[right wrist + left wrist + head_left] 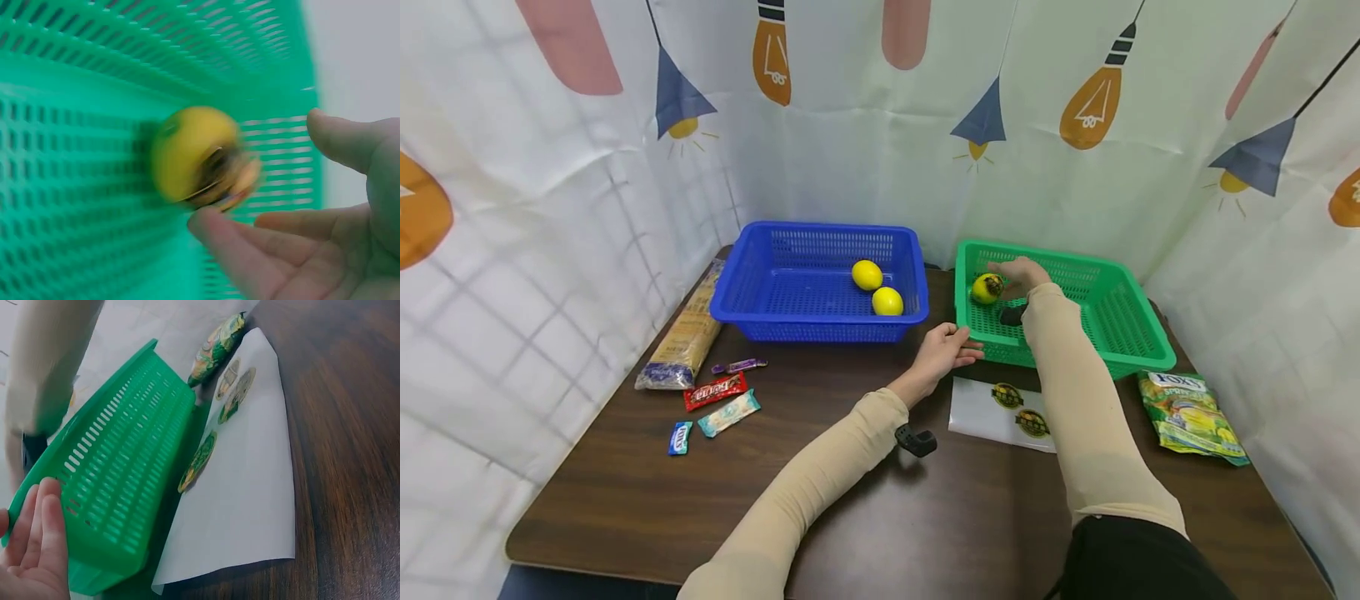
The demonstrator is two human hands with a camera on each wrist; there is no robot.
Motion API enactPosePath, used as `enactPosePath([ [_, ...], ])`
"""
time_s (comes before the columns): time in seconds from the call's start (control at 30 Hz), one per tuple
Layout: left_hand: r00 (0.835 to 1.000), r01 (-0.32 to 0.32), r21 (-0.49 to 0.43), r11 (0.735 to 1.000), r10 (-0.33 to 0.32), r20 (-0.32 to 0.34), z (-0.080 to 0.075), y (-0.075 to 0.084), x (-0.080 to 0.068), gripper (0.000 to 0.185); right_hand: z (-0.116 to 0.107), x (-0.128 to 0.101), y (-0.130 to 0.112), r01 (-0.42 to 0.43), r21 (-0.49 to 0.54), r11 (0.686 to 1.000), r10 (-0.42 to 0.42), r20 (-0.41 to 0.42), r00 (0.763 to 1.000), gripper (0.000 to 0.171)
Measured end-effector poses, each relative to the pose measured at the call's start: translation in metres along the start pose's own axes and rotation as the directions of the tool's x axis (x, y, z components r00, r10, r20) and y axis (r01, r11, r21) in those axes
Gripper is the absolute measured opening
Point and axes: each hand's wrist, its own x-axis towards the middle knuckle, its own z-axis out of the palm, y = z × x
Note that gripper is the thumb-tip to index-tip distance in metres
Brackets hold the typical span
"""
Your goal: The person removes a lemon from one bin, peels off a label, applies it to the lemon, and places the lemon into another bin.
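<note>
A yellow lemon (987, 288) with a dark round sticker lies in the left end of the green basket (1138, 333). My right hand (1021, 273) reaches into this basket beside the lemon. In the right wrist view, the fingers of my right hand (319, 250) are extended, thumb apart, with fingertips close to the blurred lemon (190, 147); contact cannot be told. My left hand (942, 354) holds the basket's near left corner. The left wrist view shows its fingers (47, 531) along the outer wall and the thumb across the rim.
A blue basket (805, 318) holds two lemons (887, 302). A white sheet (973, 408) with dark round stickers lies before the green basket. Foxs candy bag (1191, 417) sits at right. Pasta pack (688, 325), red bar (715, 391) and other small wrapped sweets (730, 413) lie at left.
</note>
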Motion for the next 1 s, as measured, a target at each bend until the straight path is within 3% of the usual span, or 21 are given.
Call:
enactPosePath([
  [0.17,0.999,0.011,0.030,0.999,-0.013,0.043,-0.005,0.002,-0.001,0.030,-0.018,-0.038,-0.014,0.122,-0.227,0.966,-0.143,-0.079,0.987,0.089],
  [0.27,0.997,0.014,0.110,0.994,-0.022,0.072,-0.013,0.001,-0.007,0.039,-0.020,-0.065,-0.022,0.218,-0.280,0.935,-0.253,-0.092,0.963,0.088],
  [0.37,0.994,-0.014,0.217,0.976,-0.010,0.109,-0.024,0.004,-0.014,0.043,-0.015,-0.093,-0.025,0.334,-0.307,0.891,-0.380,-0.102,0.919,0.081],
  [0.5,0.986,-0.072,0.312,0.947,0.019,0.168,-0.040,0.014,-0.028,0.040,0.006,-0.125,-0.015,0.453,-0.317,0.833,-0.516,-0.149,0.844,0.066],
  [0.67,0.972,-0.149,0.389,0.909,0.063,0.225,-0.063,0.037,-0.041,0.036,0.044,-0.144,0.000,0.554,-0.257,0.792,-0.599,-0.147,0.787,0.049],
  [0.83,0.968,-0.200,0.450,0.870,0.105,0.228,-0.082,0.060,-0.043,0.038,0.068,-0.152,0.015,0.593,-0.269,0.759,-0.631,-0.083,0.771,0.045],
  [1.0,0.967,-0.217,0.474,0.853,0.123,0.222,-0.102,0.078,-0.039,0.041,0.087,-0.155,0.031,0.578,-0.245,0.778,-0.602,-0.028,0.798,0.040],
])
